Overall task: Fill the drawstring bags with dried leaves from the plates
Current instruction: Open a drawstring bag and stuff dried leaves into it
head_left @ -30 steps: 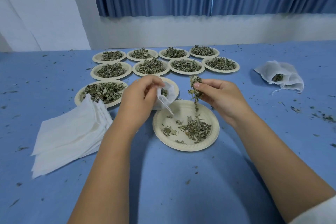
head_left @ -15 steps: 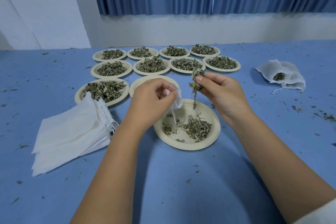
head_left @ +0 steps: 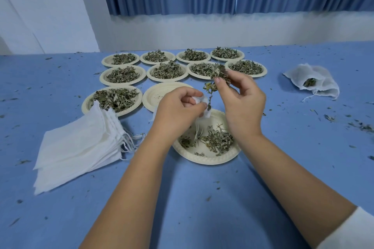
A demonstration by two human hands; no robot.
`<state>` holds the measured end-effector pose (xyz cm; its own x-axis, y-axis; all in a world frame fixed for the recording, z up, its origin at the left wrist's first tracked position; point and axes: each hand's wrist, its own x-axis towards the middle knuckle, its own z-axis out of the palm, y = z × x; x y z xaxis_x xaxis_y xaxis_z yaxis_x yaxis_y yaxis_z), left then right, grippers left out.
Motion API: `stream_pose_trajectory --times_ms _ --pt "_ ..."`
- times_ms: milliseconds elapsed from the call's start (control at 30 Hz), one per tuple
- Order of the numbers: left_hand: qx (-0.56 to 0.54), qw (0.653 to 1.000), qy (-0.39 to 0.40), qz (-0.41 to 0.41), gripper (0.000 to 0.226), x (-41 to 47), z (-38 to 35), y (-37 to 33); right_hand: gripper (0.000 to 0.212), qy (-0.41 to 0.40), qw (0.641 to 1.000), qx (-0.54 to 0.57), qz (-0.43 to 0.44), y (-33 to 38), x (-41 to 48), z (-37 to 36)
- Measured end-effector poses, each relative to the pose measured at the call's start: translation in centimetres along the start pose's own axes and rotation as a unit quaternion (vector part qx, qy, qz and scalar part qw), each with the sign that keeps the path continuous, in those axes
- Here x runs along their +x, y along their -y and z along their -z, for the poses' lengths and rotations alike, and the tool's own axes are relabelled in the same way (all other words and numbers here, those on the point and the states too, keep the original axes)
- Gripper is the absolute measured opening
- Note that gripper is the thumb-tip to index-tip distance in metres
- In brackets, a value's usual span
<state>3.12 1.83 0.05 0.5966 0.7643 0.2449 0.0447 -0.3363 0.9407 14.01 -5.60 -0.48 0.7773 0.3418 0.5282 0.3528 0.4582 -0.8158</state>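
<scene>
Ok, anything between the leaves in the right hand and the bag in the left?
Nothing visible. The right hand pinches the dried leaves just above and to the right of the drawstring bag that the left hand grips. A trailing stem hangs beside the bag's edge, over the near plate.

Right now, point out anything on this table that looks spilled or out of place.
Dried leaf bits are spilled all over the blue table, thickest near the right edge. One plate is nearly bare among the full plates. Nothing looks damaged.
</scene>
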Motion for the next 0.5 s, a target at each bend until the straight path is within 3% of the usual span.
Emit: stream_pose_trajectory --times_ms 333,500 --pt "-0.142 0.986 -0.064 0.052 0.023 0.17 0.37 -0.22 0.023 0.136 0.978 -0.147 0.063 -0.51 -1.04 0.07" --pt "-0.168 0.98 -0.08 0.069 0.025 0.16 0.57 -0.33 0.024 0.178 0.966 -0.181 0.04 -0.78 -0.71 0.4"
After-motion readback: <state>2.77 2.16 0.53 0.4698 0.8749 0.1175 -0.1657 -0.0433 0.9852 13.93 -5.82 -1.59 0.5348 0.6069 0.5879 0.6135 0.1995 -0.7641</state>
